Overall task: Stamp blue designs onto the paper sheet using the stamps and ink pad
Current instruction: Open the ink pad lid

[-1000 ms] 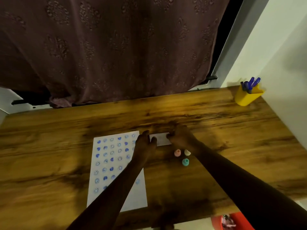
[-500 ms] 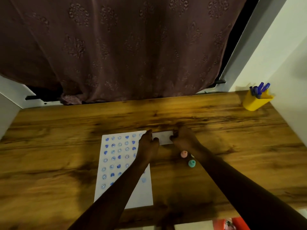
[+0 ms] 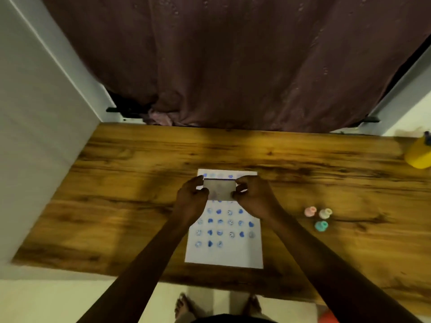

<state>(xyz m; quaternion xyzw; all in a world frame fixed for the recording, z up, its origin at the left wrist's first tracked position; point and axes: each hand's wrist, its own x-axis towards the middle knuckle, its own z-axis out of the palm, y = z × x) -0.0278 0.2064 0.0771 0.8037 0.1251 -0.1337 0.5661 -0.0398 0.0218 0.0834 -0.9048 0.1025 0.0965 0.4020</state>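
While both hands are pinching a small rectangular ink pad (image 3: 220, 189) by its short ends, the left hand (image 3: 190, 200) is clamping its fingers and thumb on the left end and the right hand (image 3: 253, 198) is doing the same on the right end, fingers curled together around the edges. Held between them, the pad is sitting above the upper part of the paper sheet (image 3: 225, 255), covering some of the top rows; whether it is touching the paper cannot be told. Its pale face is looking blurred, with a dark blue line along its far edge. Rows of blue prints, hearts and round smiling faces, are filling most of the sheet, while the lowest strip is showing bare white. Forearms are reaching in from the near edge of the wooden table (image 3: 130, 164). Well to the right of the sheet, three small stamps are standing close together: a pink stamp (image 3: 310, 211), a cream stamp (image 3: 325, 213) and a teal stamp (image 3: 321, 226). At the far right corner a yellow cup (image 3: 418, 155) is sitting, partly cut off by the frame. Behind the table a dark maroon curtain (image 3: 233, 61) is hanging
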